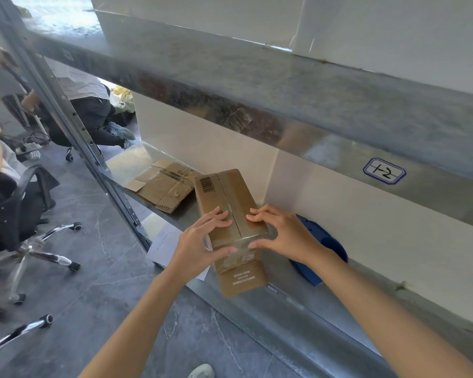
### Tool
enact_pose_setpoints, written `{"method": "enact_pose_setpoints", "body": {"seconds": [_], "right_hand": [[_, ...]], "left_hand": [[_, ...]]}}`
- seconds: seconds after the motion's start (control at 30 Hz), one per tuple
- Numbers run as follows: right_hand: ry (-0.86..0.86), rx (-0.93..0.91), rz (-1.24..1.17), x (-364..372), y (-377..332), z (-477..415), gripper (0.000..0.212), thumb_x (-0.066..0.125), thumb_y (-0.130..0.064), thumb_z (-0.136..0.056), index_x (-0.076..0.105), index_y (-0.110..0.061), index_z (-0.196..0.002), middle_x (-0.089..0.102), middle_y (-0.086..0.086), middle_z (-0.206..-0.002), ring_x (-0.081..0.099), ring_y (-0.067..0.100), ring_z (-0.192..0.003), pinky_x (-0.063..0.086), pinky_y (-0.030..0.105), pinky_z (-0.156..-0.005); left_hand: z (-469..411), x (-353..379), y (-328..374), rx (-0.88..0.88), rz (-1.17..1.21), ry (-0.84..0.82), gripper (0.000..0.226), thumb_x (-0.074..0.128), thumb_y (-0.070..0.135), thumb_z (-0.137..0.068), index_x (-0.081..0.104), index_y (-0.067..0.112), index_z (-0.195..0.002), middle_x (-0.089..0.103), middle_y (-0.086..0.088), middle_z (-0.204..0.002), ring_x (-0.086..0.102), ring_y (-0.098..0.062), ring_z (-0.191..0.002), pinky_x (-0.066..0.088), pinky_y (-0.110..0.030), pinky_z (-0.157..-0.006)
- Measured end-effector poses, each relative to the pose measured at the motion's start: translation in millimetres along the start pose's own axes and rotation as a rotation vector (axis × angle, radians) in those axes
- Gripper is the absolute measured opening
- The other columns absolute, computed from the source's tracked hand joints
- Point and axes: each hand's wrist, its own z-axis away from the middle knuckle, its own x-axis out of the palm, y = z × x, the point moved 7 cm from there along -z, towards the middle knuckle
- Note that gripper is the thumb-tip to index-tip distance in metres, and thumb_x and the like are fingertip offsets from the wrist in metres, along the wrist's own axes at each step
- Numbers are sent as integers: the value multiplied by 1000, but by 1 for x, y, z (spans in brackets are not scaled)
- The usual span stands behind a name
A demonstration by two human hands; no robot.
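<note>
A long brown cardboard box [224, 197] with a barcode label and clear tape along its seam lies on the metal shelf [306, 304], its near end sticking out over the shelf's front edge. My left hand [200, 241] grips the box's near left corner, fingers on top and thumb across the end face. My right hand [281, 233] grips the near right corner the same way, fingertips on the top by the seam and thumb on the taped end.
A flattened cardboard box [161, 185] lies on the shelf behind. A blue object [325, 241] sits against the white wall at the right, a white paper [165, 245] under my left hand. An upper shelf [257, 88] hangs overhead. Office chairs [25, 227] and seated people are at the left.
</note>
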Motion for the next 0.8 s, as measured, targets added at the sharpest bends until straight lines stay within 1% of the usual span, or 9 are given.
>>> {"method": "enact_pose_setpoints", "body": {"seconds": [0.1, 0.17, 0.33, 0.43, 0.5, 0.57, 0.67, 0.73, 0.8], "right_hand": [[87, 5, 11, 2, -7, 0, 51, 81, -37, -77, 66, -15, -121, 60, -7, -123, 52, 2, -123, 43, 21, -101], [98, 6, 11, 3, -10, 1, 50, 81, -34, -78, 66, -13, -120, 60, -5, -123, 54, 8, -124, 45, 28, -102], [79, 26, 24, 3, -11, 1, 56, 81, -41, -76, 64, -15, -122, 58, -6, -125, 53, 10, -123, 45, 30, -101], [119, 35, 57, 5, -13, 2, 55, 80, -42, -77, 64, -13, -121, 59, -5, -124, 55, 13, -121, 48, 33, -98], [122, 39, 53, 5, -14, 3, 54, 80, -42, -77, 64, -13, -120, 59, -4, -124, 55, 13, -121, 49, 35, -98], [102, 46, 40, 5, -12, 2, 55, 80, -44, -77, 64, -15, -121, 58, -5, -125, 54, 12, -121, 48, 35, -99], [99, 56, 23, 4, -11, 2, 57, 75, -53, -77, 64, -17, -119, 58, -7, -123, 54, 9, -119, 48, 32, -98], [132, 65, 22, 7, -12, 3, 57, 73, -56, -77, 66, -16, -117, 58, -7, -121, 55, 9, -118, 48, 31, -99], [147, 86, 9, 9, -12, 4, 58, 71, -58, -77, 65, -15, -116, 57, -7, -120, 55, 9, -119, 48, 30, -99]], "left_hand": [[1, 2, 1, -31, 24, 74, 49, 85, 37, -72, 68, 32, -117, 54, 27, -132, 37, 9, -136, 40, -26, -109], [1, 2, 2, -33, 23, 102, 47, 87, 34, -71, 68, 33, -115, 56, 26, -130, 39, 9, -134, 42, -26, -108], [2, 0, 5, -23, 47, 99, 53, 84, 49, -67, 70, 28, -114, 58, 22, -130, 41, 5, -135, 41, -28, -108], [2, 1, 6, -27, 55, 117, 46, 86, 37, -69, 70, 28, -112, 59, 21, -128, 43, 3, -135, 45, -35, -107], [2, 1, 6, -25, 44, 117, 45, 87, 34, -70, 70, 29, -112, 60, 19, -128, 43, 2, -134, 47, -37, -106], [2, 0, 6, -24, 27, 105, 46, 85, 41, -70, 69, 31, -112, 59, 22, -128, 42, 4, -134, 46, -34, -106], [2, -2, 5, -37, 32, 94, 48, 76, 57, -70, 70, 33, -112, 56, 30, -125, 40, 11, -132, 44, -28, -105], [1, -2, 3, -65, 76, 106, 45, 76, 53, -72, 72, 31, -111, 59, 27, -124, 42, 13, -130, 46, -32, -106], [-1, -1, 1, -81, 104, 119, 38, 80, 42, -74, 73, 30, -110, 62, 21, -124, 44, 10, -129, 47, -36, -106]]}}
